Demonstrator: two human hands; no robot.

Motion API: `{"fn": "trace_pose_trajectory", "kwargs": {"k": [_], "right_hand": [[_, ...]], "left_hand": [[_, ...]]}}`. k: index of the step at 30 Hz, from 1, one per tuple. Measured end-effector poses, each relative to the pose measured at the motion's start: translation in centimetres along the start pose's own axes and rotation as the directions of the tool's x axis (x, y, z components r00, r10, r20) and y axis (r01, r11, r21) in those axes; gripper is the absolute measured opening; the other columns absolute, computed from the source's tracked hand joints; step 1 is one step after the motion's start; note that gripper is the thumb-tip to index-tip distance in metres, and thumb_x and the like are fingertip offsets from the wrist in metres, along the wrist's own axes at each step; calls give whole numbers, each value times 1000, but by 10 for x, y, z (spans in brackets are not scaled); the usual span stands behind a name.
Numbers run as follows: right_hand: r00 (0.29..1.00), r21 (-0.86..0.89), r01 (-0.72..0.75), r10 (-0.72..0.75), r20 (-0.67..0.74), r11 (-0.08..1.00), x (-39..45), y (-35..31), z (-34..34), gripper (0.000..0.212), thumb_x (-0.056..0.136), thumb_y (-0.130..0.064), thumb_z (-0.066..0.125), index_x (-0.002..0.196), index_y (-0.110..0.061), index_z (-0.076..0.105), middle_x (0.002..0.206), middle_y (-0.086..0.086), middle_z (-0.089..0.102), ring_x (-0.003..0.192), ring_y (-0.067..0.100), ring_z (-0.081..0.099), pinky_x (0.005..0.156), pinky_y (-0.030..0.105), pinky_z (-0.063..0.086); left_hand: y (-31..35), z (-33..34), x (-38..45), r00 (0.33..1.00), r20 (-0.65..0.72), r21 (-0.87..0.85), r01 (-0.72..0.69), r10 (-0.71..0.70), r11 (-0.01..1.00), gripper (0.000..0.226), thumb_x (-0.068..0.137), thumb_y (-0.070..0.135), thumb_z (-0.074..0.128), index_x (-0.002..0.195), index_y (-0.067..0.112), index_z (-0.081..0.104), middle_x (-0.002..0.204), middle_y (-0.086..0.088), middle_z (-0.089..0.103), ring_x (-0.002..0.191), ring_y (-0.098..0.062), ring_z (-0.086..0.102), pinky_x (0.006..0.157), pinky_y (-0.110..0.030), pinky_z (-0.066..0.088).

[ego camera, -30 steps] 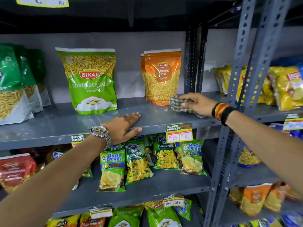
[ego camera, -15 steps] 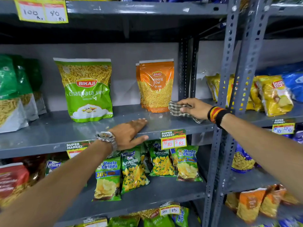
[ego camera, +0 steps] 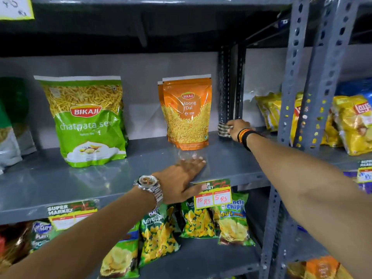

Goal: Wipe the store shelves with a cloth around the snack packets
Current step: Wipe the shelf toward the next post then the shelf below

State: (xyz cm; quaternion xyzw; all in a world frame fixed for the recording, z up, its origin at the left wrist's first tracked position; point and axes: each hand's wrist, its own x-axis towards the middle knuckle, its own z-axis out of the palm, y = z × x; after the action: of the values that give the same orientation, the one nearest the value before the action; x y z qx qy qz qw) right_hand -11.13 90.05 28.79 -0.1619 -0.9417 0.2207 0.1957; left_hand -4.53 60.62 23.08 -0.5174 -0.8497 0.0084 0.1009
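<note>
The right hand (ego camera: 238,127) is gripping a cloth (ego camera: 223,129) at the back corner of the grey shelf (ego camera: 141,174). Just behind the grip, a dark post (ego camera: 225,85) is blocking the way. To the left of the grip, an orange packet (ego camera: 186,111) is standing close, leaving only a thin gap. In front of the grip, bare shelf is lying open up to the left hand (ego camera: 181,176), which is pressing flat near the edge. Further left, a green packet (ego camera: 86,121) is standing, with open room between the two packets.

Grey shelf (ego camera: 231,160); green sev packet (ego camera: 86,121) on the left; orange moong dal packet (ego camera: 186,113); dark-and-pale checked cloth (ego camera: 223,129); far right, yellow chip bags (ego camera: 352,123).
</note>
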Motion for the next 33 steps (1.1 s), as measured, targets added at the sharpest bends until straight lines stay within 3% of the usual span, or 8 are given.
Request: {"fn": "trace_pose_trajectory", "kwargs": {"k": [3,10,15,18,19,23,27,33], "right_hand": [[1000,-123,-15,17,16,992,29,6,11,42,87,-21,52,128,-16,57,134,17,55,124,38,50,104,45,42],[999,-289,-11,26,47,957,96,7,56,33,90,-10,45,119,-13,61,125,16,60,121,38,52,102,48,42],[964,-115,166,-137,230,979,125,0,67,38,85,-18,60,123,-16,60,126,12,62,108,28,59,100,39,47],[943,-2,187,-179,281,982,120,-2,68,15,88,-6,56,91,-16,65,95,8,64,89,22,51,86,34,47],[940,58,173,-183,287,983,111,-4,65,22,89,3,51,81,-13,64,87,7,63,88,24,51,83,33,45],[926,37,191,-193,324,981,80,-6,48,34,89,-5,55,120,-14,64,114,7,65,108,22,59,93,31,46],[928,-21,198,-180,325,980,50,-5,33,41,84,-14,57,124,-24,62,125,7,64,118,27,59,101,37,48],[942,63,125,-138,307,990,-12,-1,13,46,91,-5,58,136,-6,50,143,13,50,130,28,49,103,28,38]], "left_hand": [[2,1,-1,1000,-30,-10,5,-5,1000,83,98,65,17,161,12,8,169,-10,13,155,-22,13,127,-38,13],[1,5,1,999,-36,19,8,-7,1000,82,98,63,19,161,13,5,170,-8,8,156,-19,6,125,-30,-2],[-5,9,4,999,-39,25,-10,11,1000,82,99,66,16,161,13,6,170,-6,9,156,-17,7,128,-36,5],[-4,9,3,999,-37,18,-16,17,1000,81,99,65,18,161,13,7,169,-6,10,156,-17,9,127,-39,10],[-4,9,3,999,-34,17,-15,15,1000,82,99,65,18,161,13,7,169,-7,10,156,-18,9,127,-38,9],[-1,6,1,1000,-25,12,-15,15,1000,84,96,67,14,161,14,8,169,-7,11,156,-18,10,127,-33,4],[2,2,0,999,-34,11,-23,24,1000,84,96,64,18,160,11,11,168,-10,16,155,-23,16,123,-29,1],[4,-3,-2,1000,-13,60,-23,24,998,77,104,57,29,160,8,10,168,-14,15,154,-24,18,123,-30,8]]}}
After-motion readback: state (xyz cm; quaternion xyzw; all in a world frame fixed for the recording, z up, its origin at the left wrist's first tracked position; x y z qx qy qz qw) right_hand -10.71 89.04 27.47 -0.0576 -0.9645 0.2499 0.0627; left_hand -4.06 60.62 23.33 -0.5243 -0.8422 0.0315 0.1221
